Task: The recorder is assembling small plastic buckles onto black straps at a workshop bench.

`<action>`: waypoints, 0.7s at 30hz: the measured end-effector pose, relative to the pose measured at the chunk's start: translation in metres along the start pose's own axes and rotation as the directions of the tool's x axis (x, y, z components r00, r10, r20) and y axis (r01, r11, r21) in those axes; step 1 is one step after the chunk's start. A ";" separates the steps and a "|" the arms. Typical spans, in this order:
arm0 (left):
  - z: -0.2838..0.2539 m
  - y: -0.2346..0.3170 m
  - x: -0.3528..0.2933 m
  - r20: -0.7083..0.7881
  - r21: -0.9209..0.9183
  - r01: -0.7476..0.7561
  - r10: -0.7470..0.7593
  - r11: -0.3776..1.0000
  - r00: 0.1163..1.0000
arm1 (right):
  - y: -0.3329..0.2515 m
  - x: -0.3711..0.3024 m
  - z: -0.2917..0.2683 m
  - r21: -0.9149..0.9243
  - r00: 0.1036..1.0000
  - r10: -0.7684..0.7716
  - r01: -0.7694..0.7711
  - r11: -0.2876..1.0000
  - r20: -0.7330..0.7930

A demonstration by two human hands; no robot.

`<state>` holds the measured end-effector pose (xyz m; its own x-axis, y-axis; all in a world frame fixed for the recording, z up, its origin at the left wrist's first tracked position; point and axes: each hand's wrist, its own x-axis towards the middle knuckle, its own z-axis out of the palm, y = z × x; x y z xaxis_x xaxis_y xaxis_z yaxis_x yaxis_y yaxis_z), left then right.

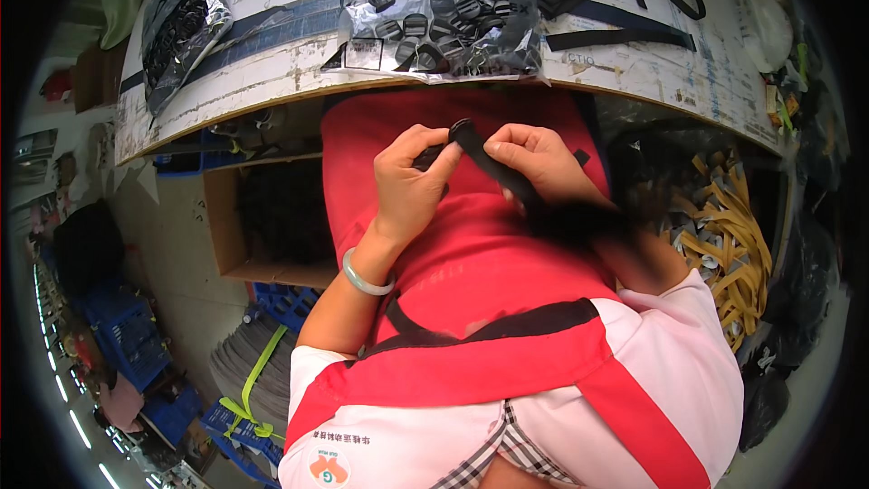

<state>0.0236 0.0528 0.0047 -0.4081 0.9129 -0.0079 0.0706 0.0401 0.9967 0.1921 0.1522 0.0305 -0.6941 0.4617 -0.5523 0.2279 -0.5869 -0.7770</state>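
Observation:
Over my red apron (453, 281), I hold a black webbing strap (484, 158) between both hands. My left hand (407, 177) pinches its upper end with thumb and forefinger; a small black piece, perhaps a buckle, is partly hidden in those fingers. Thumb and fingers of my right hand (539, 163) close on the strap a short way along. Its lower part runs under that hand, and a dark blur covers my right wrist. On the table ahead lies a clear plastic bag (362, 14) of black plastic buckles (430, 32).
The worn white table (272, 68) curves across the front. More black straps (625, 36) lie at its right, and a bag of black parts (186, 27) at its left. Yellow-tan straps (729, 244) are heaped at right. Blue crates (127, 335) and a grey webbing roll (249, 362) stand at left.

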 end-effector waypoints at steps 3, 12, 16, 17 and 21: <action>0.002 -0.003 0.002 -0.025 0.151 -0.191 0.197 0.970 0.980 | 0.005 0.002 0.004 0.131 1.000 -0.028 0.030 0.991 -0.013; 0.001 -0.016 0.001 0.028 0.299 -0.409 0.421 0.862 0.907 | 0.012 0.020 0.012 0.125 0.986 -0.146 0.156 0.980 -0.083; -0.009 -0.015 -0.002 0.108 0.218 -0.345 0.329 0.913 0.938 | 0.006 0.025 0.005 0.277 0.993 0.008 -0.042 0.960 0.121; -0.012 -0.010 -0.003 0.062 -0.165 0.068 -0.059 0.984 0.996 | 0.003 0.023 0.010 0.253 0.997 -0.047 0.029 0.967 0.066; -0.016 -0.016 -0.001 0.257 -0.605 0.530 -0.484 0.594 0.836 | 0.027 0.038 0.005 -0.325 0.827 -0.561 0.541 0.776 0.035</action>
<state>0.0080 0.0444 -0.0102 -0.1416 0.8484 -0.5101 -0.7253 0.2618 0.6368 0.1686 0.1508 -0.0100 -0.7261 0.6875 -0.0100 0.0232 0.0099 -0.9997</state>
